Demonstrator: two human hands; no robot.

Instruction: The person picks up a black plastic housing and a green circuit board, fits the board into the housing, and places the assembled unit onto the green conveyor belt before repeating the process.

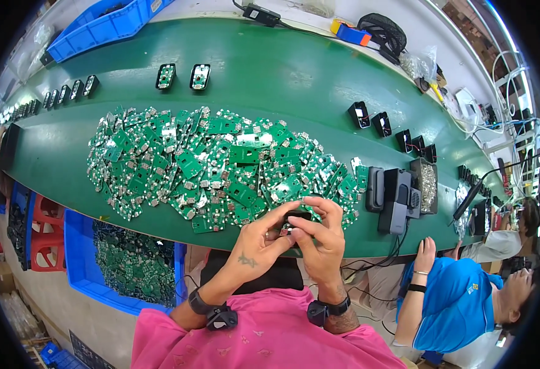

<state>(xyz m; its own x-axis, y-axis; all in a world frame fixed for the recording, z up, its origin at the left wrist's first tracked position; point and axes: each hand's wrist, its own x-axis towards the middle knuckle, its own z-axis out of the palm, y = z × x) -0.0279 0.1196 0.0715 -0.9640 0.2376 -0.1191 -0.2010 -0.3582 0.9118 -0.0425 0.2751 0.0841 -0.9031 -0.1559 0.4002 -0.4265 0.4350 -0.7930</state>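
Close in front of me, at the table's near edge, both hands hold a small black plastic case [300, 215]. My left hand [259, 243] grips its left side, with thumb and fingers closed round it. My right hand [323, 238] pinches it from the right, and its thumb presses near the opening. A small part with a reddish spot [285, 229] shows between the fingers; the fingers hide most of it. Just beyond my hands lies a wide heap of green circuit boards [190, 165].
Two black cases with boards [166, 76] stand beyond the heap. Open black cases [360, 114] line the right. A black device [396, 200] and a tray of small metal parts [428, 187] sit right. A blue crate [76, 258] is lower left. A person in blue [451, 301] sits right.
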